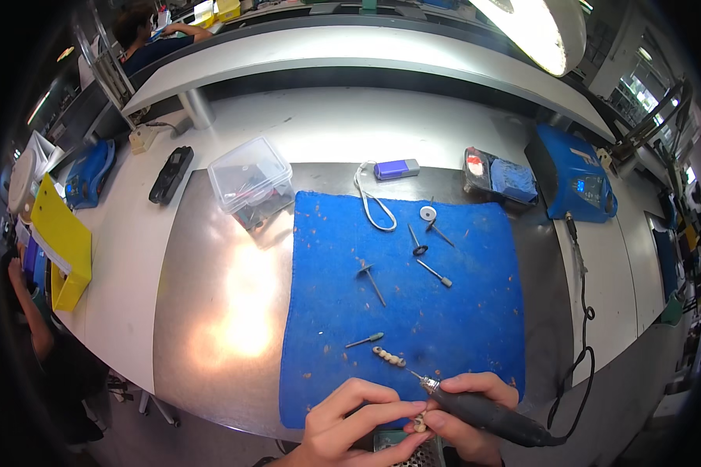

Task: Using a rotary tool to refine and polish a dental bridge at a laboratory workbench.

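Note:
My left hand point(354, 420) is closed at the front edge of the blue cloth point(335, 233), its fingertips pinching a small cream dental bridge point(420, 423). In my right hand point(487, 385) lies a black rotary handpiece point(483, 416), its metal nose and thin bit pointing up and left, away from the held bridge. A right fingertip rests close beside that bridge. Just beyond the bit, a second row of joined teeth point(389, 356) lies on the cloth. Left of it is a green grinding bit point(364, 340). My fingers partly hide the held bridge.
Farther up the cloth lie a disc bit point(372, 282), a pale-headed bit point(435, 273) and a white wheel bit point(428, 212). Beyond stand a clear plastic box point(251, 175), a purple USB stick point(396, 169) and a blue control unit point(575, 175), its cord point(582, 303) hanging right. A lamp point(541, 31) overhangs.

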Tool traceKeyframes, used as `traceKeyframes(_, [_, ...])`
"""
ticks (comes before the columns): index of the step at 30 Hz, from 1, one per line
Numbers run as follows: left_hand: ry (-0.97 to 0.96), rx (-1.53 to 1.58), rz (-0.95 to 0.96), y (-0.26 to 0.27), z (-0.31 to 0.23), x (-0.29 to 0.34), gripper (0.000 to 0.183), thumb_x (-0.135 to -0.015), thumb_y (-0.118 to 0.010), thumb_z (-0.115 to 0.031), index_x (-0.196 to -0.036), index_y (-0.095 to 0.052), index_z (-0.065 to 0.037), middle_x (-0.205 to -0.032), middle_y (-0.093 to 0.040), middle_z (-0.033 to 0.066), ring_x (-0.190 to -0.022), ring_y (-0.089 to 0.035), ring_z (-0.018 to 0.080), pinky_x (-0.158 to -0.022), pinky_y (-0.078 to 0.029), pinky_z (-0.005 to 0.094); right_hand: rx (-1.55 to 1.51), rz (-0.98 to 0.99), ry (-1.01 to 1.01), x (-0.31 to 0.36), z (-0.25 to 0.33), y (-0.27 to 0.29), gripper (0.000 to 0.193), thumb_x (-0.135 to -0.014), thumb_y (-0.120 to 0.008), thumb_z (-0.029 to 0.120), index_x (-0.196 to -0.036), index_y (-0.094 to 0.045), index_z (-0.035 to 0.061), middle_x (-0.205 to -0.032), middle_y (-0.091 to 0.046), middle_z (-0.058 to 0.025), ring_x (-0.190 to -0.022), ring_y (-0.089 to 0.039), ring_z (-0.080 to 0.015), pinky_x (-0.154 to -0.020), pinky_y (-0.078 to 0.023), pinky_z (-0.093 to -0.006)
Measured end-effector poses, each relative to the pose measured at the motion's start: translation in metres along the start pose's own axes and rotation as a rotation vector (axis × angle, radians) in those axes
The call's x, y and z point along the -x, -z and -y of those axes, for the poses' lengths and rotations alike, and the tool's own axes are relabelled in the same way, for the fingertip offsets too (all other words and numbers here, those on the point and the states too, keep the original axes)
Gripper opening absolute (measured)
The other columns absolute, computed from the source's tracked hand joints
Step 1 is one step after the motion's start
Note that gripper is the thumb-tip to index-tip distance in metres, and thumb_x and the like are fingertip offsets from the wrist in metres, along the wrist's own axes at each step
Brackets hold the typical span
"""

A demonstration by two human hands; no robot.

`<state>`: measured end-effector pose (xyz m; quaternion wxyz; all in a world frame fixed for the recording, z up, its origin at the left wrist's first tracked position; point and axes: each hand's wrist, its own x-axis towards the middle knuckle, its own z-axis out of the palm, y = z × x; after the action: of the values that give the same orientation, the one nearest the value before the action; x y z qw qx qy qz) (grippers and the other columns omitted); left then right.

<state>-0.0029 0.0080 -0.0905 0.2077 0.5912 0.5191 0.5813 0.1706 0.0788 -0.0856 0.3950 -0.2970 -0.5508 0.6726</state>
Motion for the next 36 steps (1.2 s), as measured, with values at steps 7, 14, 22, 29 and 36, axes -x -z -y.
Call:
traceKeyframes(7, [0.014,0.036,0.024,0.002,-0.003,-0.001,0.042,-0.071,-0.09,-0.004,-0.109,-0.074,0.002,-0.097,-0.066,0.0134,-0.083,-0.066,0.0232,-0.07,-0.053,0.0308,0.084,0.006,0.042,0.001,0.001,0.001,0.034,-0.085,-0.076,-0.008,-0.116,-0.062,-0.0046,-0.096,-0.072,-0.0152,-0.084,-0.072,-0.0181,-0.077,-0.059,-0.0288])
traceKeyframes(14, [0.049,0.086,0.063,0.004,0.0,0.0,0.041,-0.072,-0.09,-0.005,-0.109,-0.074,0.002,-0.097,-0.067,0.0131,-0.084,-0.066,0.0229,-0.072,-0.053,0.0304,0.073,0.028,0.051,0.0,0.0,0.002,0.035,-0.085,-0.077,-0.006,-0.117,-0.062,-0.0038,-0.096,-0.072,-0.0146,-0.085,-0.072,-0.0178,-0.077,-0.058,-0.0281])
traceKeyframes(22, [0.088,0.124,0.069,0.005,-0.001,-0.002,0.041,-0.072,-0.09,-0.006,-0.109,-0.074,0.002,-0.097,-0.067,0.0132,-0.086,-0.067,0.0225,-0.073,-0.053,0.0302,0.149,0.005,0.059,-0.001,0.004,0.001,0.033,-0.084,-0.08,-0.002,-0.113,-0.065,-0.0019,-0.098,-0.073,-0.0132,-0.084,-0.071,-0.0155,-0.076,-0.056,-0.027])
traceKeyframes(29, [0.125,0.166,0.078,0.008,0.001,-0.002,0.041,-0.07,-0.091,-0.006,-0.107,-0.075,0.002,-0.095,-0.067,0.0126,-0.086,-0.067,0.0221,-0.073,-0.053,0.0301,0.133,-0.006,0.028,0.001,0.001,0.003,0.033,-0.083,-0.08,-0.003,-0.112,-0.065,-0.0018,-0.098,-0.073,-0.0132,-0.085,-0.07,-0.0154,-0.077,-0.056,-0.0266])
traceKeyframes(36, [0.082,0.212,0.048,0.004,-0.003,-0.008,0.037,-0.073,-0.089,-0.003,-0.107,-0.075,0.002,-0.094,-0.07,0.0124,-0.083,-0.068,0.0207,-0.072,-0.053,0.029,0.213,-0.015,0.043,0.005,0.003,0.004,0.03,-0.081,-0.083,0.0,-0.107,-0.068,-0.0009,-0.095,-0.074,-0.013,-0.082,-0.073,-0.0168,-0.073,-0.058,-0.0268])
